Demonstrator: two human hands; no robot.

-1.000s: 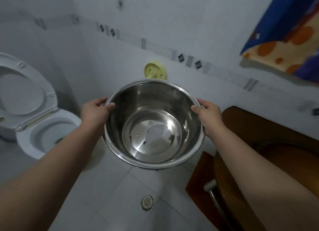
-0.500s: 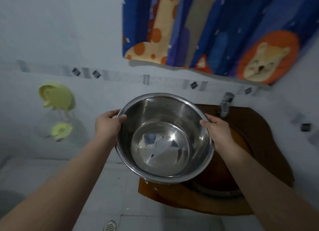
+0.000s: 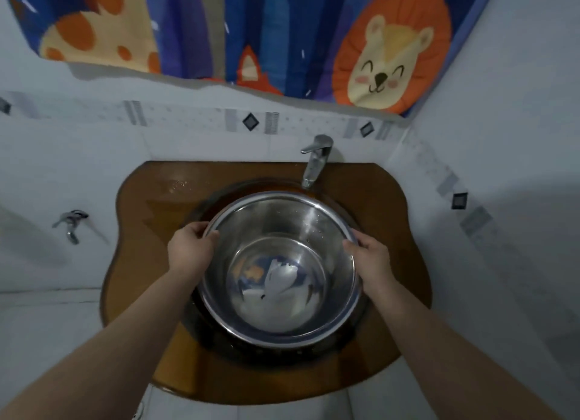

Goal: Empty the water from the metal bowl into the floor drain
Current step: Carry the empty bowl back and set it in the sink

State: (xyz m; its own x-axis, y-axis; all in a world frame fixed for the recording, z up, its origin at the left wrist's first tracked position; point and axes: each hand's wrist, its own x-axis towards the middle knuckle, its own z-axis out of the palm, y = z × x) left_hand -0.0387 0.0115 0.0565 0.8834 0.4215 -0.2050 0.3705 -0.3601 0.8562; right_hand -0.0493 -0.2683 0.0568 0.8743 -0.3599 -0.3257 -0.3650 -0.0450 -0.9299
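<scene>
The metal bowl is held level over the round basin of the brown sink. Its inside shines, with droplets on the far wall and only reflections at the bottom. My left hand grips the bowl's left rim, thumb inside. My right hand grips the right rim the same way. A sliver of the floor drain shows at the bottom edge, left of my left forearm.
A chrome faucet stands at the back of the sink, its spout just beyond the bowl's far rim. A wall tap sticks out at the left. A colourful animal-print curtain hangs above. White tiled walls close in on the right.
I have turned right, away from the toilet and the floor drain, and carried the bowl over the sink basin. Both hands have kept their hold on the rim.
</scene>
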